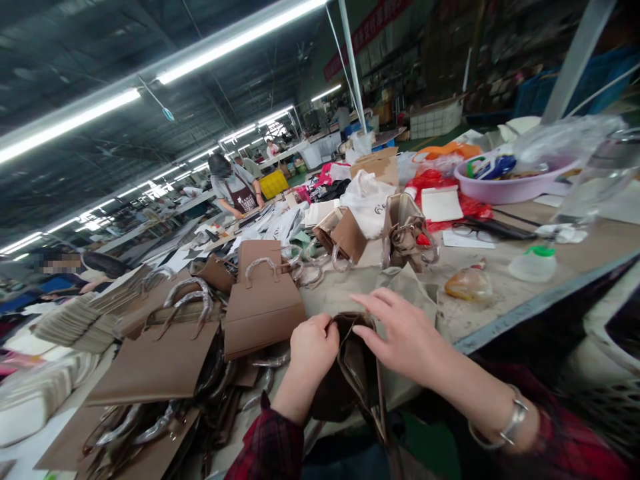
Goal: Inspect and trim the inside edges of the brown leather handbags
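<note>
Our left hand (311, 350) pinches the bag (333, 393) by its rim; our right hand (403, 333) spreads, thumb at its mouth.

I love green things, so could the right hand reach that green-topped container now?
Probably yes. The right hand is spread at the mouth of the dark bag, and the green-topped container stands to its right. A yellowish packet lies partly between, but looks low enough to reach over.

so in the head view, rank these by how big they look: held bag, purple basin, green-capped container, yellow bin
1. Held bag and purple basin: too close to rank, the bag being partly hidden
2. Green-capped container
3. Yellow bin, smallest here, though it stands farthest back
</note>
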A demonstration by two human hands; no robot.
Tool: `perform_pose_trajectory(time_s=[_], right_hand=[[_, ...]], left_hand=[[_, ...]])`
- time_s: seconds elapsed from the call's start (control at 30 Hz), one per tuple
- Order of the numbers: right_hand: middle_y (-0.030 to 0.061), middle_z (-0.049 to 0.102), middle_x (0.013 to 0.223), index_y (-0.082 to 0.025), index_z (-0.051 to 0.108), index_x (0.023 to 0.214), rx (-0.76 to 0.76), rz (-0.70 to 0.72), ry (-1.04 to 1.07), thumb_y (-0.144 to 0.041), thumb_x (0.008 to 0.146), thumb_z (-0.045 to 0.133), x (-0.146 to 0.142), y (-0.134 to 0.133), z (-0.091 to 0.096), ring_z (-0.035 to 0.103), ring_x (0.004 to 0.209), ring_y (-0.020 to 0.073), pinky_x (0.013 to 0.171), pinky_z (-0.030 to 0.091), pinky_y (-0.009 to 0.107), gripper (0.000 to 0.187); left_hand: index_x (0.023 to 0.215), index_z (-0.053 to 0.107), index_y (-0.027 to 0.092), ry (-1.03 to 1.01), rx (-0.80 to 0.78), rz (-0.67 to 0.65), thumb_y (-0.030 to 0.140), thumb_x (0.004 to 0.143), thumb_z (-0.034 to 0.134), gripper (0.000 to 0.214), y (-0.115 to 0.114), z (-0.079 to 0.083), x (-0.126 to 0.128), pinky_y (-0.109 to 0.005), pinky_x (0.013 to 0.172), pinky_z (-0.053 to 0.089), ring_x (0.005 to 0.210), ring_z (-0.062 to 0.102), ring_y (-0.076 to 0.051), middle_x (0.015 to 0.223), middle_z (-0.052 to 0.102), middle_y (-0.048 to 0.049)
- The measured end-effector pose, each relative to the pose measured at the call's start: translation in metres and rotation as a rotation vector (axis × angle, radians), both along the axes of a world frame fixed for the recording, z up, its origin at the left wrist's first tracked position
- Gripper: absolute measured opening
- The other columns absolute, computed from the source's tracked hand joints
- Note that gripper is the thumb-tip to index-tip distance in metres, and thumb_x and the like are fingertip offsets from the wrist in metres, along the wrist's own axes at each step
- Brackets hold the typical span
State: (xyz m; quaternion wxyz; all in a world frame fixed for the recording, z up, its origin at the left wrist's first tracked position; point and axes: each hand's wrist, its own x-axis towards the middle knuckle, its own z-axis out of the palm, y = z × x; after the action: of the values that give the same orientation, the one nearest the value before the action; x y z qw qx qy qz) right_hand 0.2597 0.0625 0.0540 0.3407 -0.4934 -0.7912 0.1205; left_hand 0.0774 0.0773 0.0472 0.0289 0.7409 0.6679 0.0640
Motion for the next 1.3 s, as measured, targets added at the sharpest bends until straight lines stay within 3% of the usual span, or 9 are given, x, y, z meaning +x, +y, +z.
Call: perform_pose_trajectory(time_s=[0.13,0.23,0.37,0.57,0.73,0.9,1.07,1.2,1.3], right_hand=[[0.0143,0.042,0.136,-0.024,0.029,0.144,-0.018,-0.037,0.052,-0.037,0.082,0.059,0.003,-0.052,-0.024,0.042,0.126,0.031,0.1,0.042,0.046,0.071],[0.0172,0.015,0.153,-0.021,0.008,0.15,-0.043,-0.015,0.017,-0.039,0.072,0.067,-0.01,-0.083,-0.046,0.022,0.137,0.0386,0.104,0.038,0.054,0.1],[0.017,-0.005,0.156,-0.019,0.001,0.15,-0.098,-0.042,-0.003,-0.025,0.073,0.064,-0.026,-0.095,-0.061,0.015,0.139,0.0381,0.105,0.037,0.052,0.1],[0.0197,0.036,0.145,-0.013,-0.002,0.15,-0.207,0.005,0.12,-0.011,0.083,0.041,-0.008,-0.077,-0.064,0.047,0.126,0.0259,0.096,0.047,0.042,0.08],[0.0111,0.067,0.114,-0.012,0.027,0.146,-0.309,0.042,0.246,-0.013,0.082,0.045,0.03,-0.042,-0.063,0.063,0.105,0.0231,0.089,0.051,0.038,0.066],[0.0058,0.069,0.111,-0.018,0.058,0.125,-0.218,0.215,0.245,-0.011,0.076,0.053,0.032,0.008,-0.052,0.064,0.1,0.0209,0.088,0.049,0.032,0.05],[0.0038,0.071,0.103,-0.021,0.061,0.12,-0.164,0.395,0.253,-0.012,0.075,0.057,-0.008,0.043,-0.063,0.066,0.093,0.02,0.083,0.05,0.031,0.045],[0.0041,0.067,0.109,-0.023,0.06,0.116,-0.055,0.478,0.311,-0.007,0.076,0.054,-0.028,0.046,-0.079,0.061,0.101,0.0192,0.09,0.047,0.034,0.043],[0.0067,0.061,0.116,-0.023,0.06,0.113,0.048,0.538,0.305,-0.004,0.078,0.051,-0.028,0.042,-0.082,0.056,0.11,0.0192,0.096,0.044,0.036,0.041]], left_hand=[[0.096,0.071,0.025,-0.089,0.0,-0.009,0.035,0.092,0.044,0.029,0.001,-0.002,0.004,-0.025,0.071,0.04,0.081,0.064,-0.017,0.09,0.073,-0.0039],[0.084,0.072,0.024,-0.066,-0.021,0.005,0.038,0.091,0.046,0.031,0.003,0.0,0.007,-0.024,0.066,0.037,0.075,0.063,-0.015,0.082,0.072,-0.0032],[0.073,0.07,0.022,0.011,-0.03,0.05,0.04,0.089,0.048,0.033,0.008,0.001,0.011,-0.024,0.059,0.033,0.069,0.06,-0.014,0.075,0.07,-0.002],[0.076,0.069,0.023,0.051,-0.007,0.111,0.039,0.087,0.046,0.03,0.016,0.0,0.011,-0.026,0.059,0.031,0.073,0.061,-0.017,0.078,0.071,-0.0033],[0.065,0.065,0.021,0.066,-0.014,0.146,0.037,0.084,0.047,0.031,-0.003,0.022,-0.02,-0.026,0.059,0.03,0.072,0.061,-0.018,0.073,0.069,-0.0043],[0.052,0.056,0.019,0.009,-0.127,0.192,0.034,0.085,0.044,0.038,-0.052,0.044,-0.068,-0.024,0.056,0.03,0.06,0.058,-0.014,0.056,0.064,-0.0011],[0.059,0.06,0.019,0.057,-0.297,0.248,0.037,0.088,0.04,0.04,-0.085,0.029,-0.088,-0.025,0.058,0.035,0.062,0.06,-0.017,0.059,0.065,-0.0024],[0.091,0.063,0.019,0.201,0.011,0.235,0.032,0.084,0.054,0.017,-0.09,0.022,-0.087,-0.03,0.072,0.043,0.086,0.061,-0.023,0.088,0.066,-0.0068],[0.113,0.056,0.019,0.12,0.247,0.031,0.021,0.079,0.062,0.034,-0.086,0.025,-0.078,-0.035,0.09,0.041,0.107,0.052,-0.025,0.113,0.058,-0.0089]])
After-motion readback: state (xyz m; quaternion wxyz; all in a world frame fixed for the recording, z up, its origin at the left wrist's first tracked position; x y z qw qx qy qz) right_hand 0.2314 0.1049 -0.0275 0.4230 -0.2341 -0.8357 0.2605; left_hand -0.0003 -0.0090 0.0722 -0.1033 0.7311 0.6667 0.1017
